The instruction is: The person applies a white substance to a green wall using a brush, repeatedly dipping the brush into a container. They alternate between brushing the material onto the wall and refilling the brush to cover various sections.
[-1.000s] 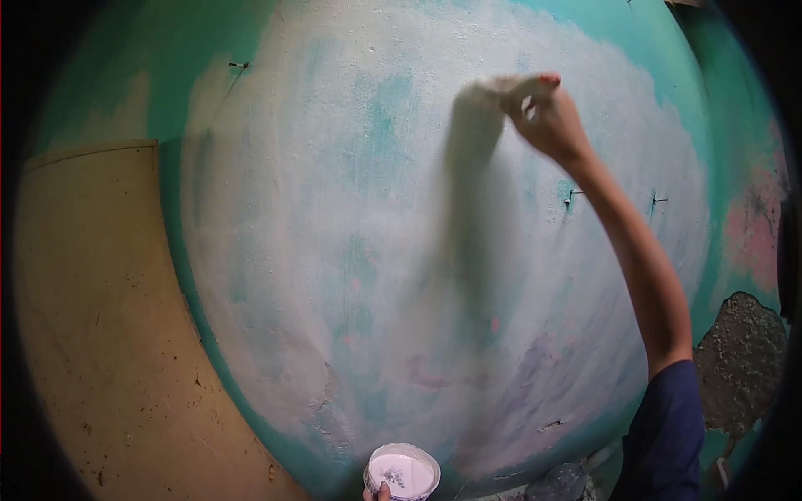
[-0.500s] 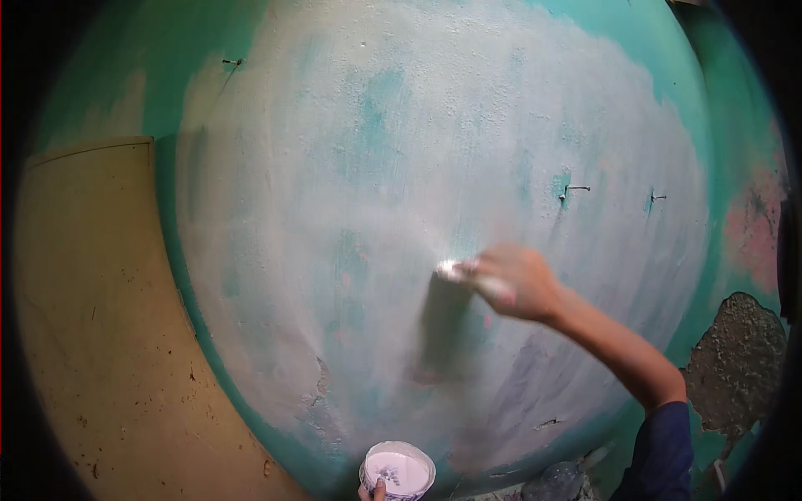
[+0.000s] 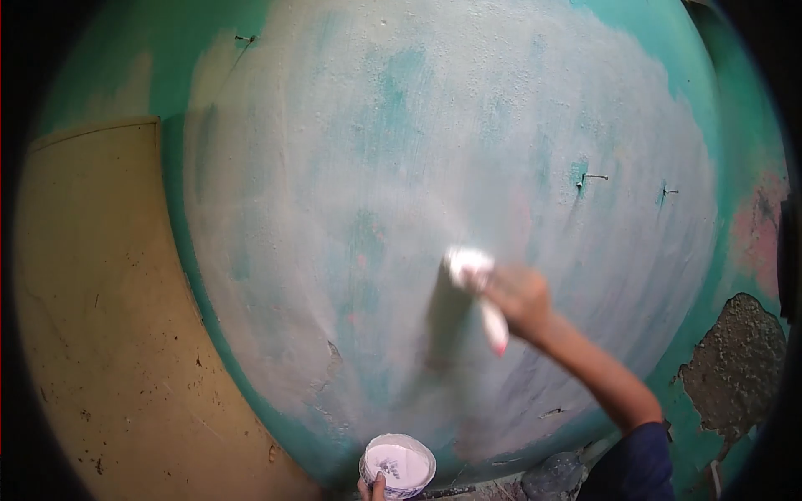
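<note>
My right hand [image 3: 520, 299] is closed round a paintbrush [image 3: 494, 327] with a pale, red-tipped handle. Its white-coated bristles are up against the wall [image 3: 401, 192], which carries streaky white paint over green. Down at the bottom edge, the fingers of my left hand [image 3: 373, 488] grip a small bowl [image 3: 426, 457] by its side, the thumb over the rim. White paint fills part of this bowl, and a bluish pattern shows inside and out.
A tan board [image 3: 109, 309] with dark specks stands along the left. Nails [image 3: 595, 176] stick out of the wall at upper right and upper left. Bare rough plaster [image 3: 735, 367] shows at right. A grey rounded object [image 3: 553, 476] lies at the wall's foot.
My right hand has turned the brush so its handle points more downward, and the forearm has dropped a little. The whole view has shifted slightly. My left hand still holds the bowl.
</note>
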A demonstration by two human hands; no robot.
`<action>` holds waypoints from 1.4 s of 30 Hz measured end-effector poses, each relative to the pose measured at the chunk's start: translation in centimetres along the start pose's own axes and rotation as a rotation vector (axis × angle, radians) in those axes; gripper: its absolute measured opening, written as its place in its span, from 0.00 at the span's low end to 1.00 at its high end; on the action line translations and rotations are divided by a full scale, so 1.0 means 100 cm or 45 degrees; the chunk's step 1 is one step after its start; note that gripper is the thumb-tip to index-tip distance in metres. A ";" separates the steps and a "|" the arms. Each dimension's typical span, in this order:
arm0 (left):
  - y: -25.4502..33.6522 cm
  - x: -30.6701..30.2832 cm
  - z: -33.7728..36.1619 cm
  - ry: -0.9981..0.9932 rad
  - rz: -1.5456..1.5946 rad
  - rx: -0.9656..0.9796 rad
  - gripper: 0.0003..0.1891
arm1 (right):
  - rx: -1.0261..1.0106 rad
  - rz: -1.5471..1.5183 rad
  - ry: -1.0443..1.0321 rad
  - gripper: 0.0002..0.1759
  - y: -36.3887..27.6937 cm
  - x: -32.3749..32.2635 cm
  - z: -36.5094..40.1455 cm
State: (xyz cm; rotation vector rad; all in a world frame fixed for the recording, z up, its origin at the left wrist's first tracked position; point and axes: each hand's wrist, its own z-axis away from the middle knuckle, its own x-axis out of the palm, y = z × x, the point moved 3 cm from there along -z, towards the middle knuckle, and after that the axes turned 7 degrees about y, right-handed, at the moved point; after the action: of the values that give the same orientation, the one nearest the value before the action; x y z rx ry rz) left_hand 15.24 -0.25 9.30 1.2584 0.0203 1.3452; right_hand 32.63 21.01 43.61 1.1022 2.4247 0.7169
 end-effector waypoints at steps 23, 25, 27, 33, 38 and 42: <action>0.069 -0.079 -0.039 -0.098 -0.221 -0.137 0.26 | 0.358 -0.078 -0.280 0.29 -0.156 0.023 0.134; 0.058 -0.105 -0.058 -0.351 -0.761 0.393 0.26 | 0.477 -0.338 -0.500 0.28 -0.168 0.021 0.155; 0.069 -0.086 -0.056 -0.328 -0.463 0.215 0.25 | 0.402 -0.384 -0.466 0.28 -0.141 0.025 0.150; 0.073 -0.090 -0.052 -0.277 -0.170 -0.018 0.25 | 0.565 -0.149 -0.152 0.21 -0.040 0.001 0.015; 0.072 -0.101 -0.057 -0.249 -0.136 -0.063 0.26 | 0.617 0.035 0.031 0.21 -0.059 0.011 0.026; 0.077 -0.103 -0.060 -0.234 -0.090 -0.092 0.26 | 0.566 -0.069 -0.156 0.29 -0.157 0.033 0.131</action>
State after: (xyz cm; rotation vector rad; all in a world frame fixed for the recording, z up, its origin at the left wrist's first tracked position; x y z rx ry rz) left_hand 2.70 -5.83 5.59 1.3039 -0.1105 1.1560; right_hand 28.41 18.55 23.44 1.1901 2.5592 0.0835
